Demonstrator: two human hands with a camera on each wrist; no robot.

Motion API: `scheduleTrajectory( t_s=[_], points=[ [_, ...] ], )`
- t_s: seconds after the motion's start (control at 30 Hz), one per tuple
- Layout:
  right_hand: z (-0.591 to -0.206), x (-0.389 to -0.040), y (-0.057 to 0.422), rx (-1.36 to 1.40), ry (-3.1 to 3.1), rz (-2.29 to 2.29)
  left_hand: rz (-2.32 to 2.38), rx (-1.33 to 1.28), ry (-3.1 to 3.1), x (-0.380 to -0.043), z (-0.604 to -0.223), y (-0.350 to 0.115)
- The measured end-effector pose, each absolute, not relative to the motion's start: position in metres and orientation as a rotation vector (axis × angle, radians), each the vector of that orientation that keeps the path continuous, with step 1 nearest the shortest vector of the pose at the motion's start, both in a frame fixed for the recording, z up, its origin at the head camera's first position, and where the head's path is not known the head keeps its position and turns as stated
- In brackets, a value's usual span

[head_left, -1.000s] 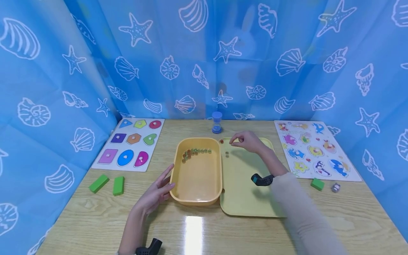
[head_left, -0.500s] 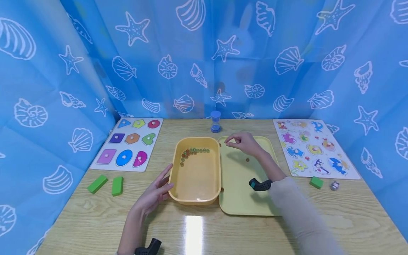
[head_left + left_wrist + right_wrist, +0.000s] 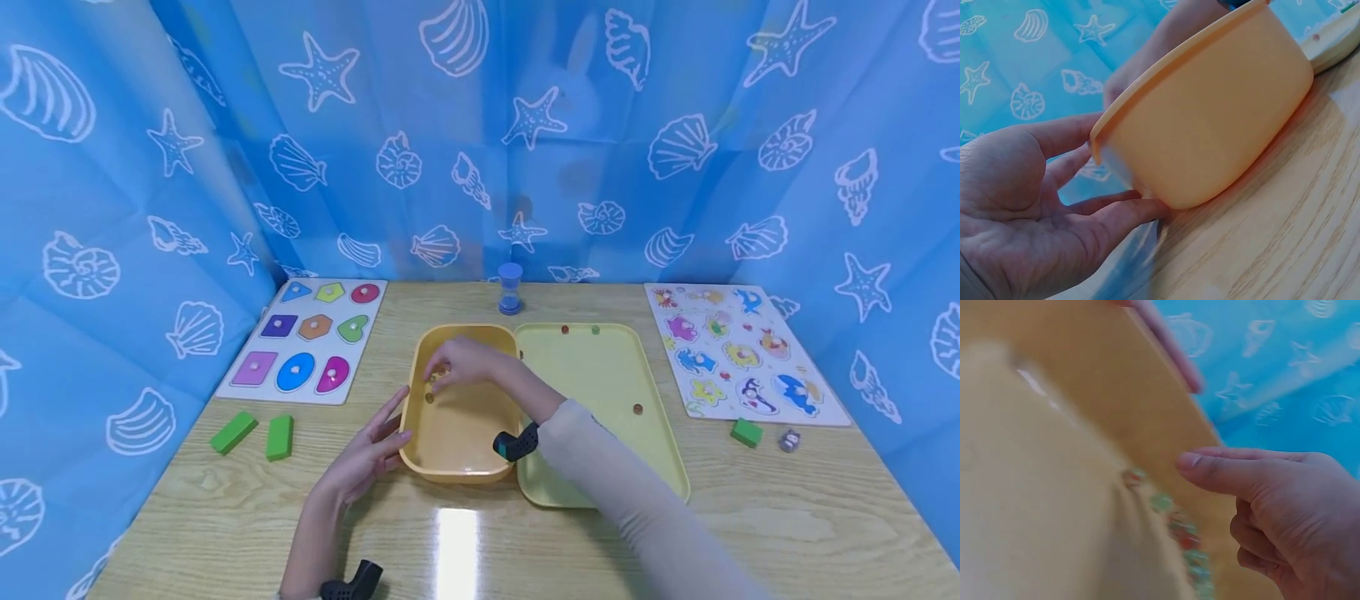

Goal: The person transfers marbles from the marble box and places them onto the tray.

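An orange tub point(image 3: 465, 442) stands on the table, with small green and orange-red glass marbles point(image 3: 1188, 540) gathered along the inside of one wall. My left hand point(image 3: 363, 454) rests against its left side, fairly straight fingers touching the rim and lower wall point(image 3: 1191, 144). Inside the tub, my right hand point(image 3: 468, 362) is over the marbles. In the right wrist view, this hand point(image 3: 1285, 512) has its thumb stretched over the forefinger and the other fingers curled; whether a marble is between them I cannot tell. On the yellow tray point(image 3: 585, 367) lie a red marble point(image 3: 565, 330), a green marble point(image 3: 596, 330) and a brownish marble point(image 3: 637, 409).
A shape puzzle point(image 3: 300, 342) lies back left, a sea-animal puzzle point(image 3: 738, 354) back right. A blue sand timer point(image 3: 510, 288) stands behind the tub. Green blocks point(image 3: 279, 437) lie at both sides, with a small grey figure point(image 3: 790, 441) at the right. A blue curtain point(image 3: 480, 125) surrounds the table.
My right hand has moved left from the tray's far left corner into the tub. Marbles on the tray show in different places. The left hand stays at the tub's side.
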State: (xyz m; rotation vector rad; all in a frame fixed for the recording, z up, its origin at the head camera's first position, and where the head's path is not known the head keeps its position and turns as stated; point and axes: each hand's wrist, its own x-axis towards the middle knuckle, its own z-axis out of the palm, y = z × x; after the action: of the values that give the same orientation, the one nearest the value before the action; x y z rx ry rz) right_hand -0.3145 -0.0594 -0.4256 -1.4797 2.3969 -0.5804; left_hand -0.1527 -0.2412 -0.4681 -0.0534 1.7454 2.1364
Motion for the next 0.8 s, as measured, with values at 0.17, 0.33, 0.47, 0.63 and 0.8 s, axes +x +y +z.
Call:
scheduleTrajectory(
  t_s=[0.17,0.33,0.47,0.63,0.8],
  points=[
    [-0.444,-0.310,-0.076,-1.471,2.419,-0.387,2.130,-0.049,1.751,-0.153,-0.469,-0.242],
    [-0.449,-0.311,-0.078,-1.447,2.440,-0.348,2.121,-0.048,1.736,-0.151,-0.461,-0.241],
    [-0.439,-0.310,-0.065,-1.463,2.416,-0.473,2.127,-0.047,1.742,-0.152,-0.464,-0.240],
    [-0.418,-0.315,-0.028,-1.401,2.425,-0.735,2.135,-0.048,1.770,-0.154,-0.472,-0.240],
    [-0.406,-0.325,0.028,-1.265,2.549,-0.931,2.140,-0.054,1.779,-0.153,-0.472,-0.241]
  ],
)
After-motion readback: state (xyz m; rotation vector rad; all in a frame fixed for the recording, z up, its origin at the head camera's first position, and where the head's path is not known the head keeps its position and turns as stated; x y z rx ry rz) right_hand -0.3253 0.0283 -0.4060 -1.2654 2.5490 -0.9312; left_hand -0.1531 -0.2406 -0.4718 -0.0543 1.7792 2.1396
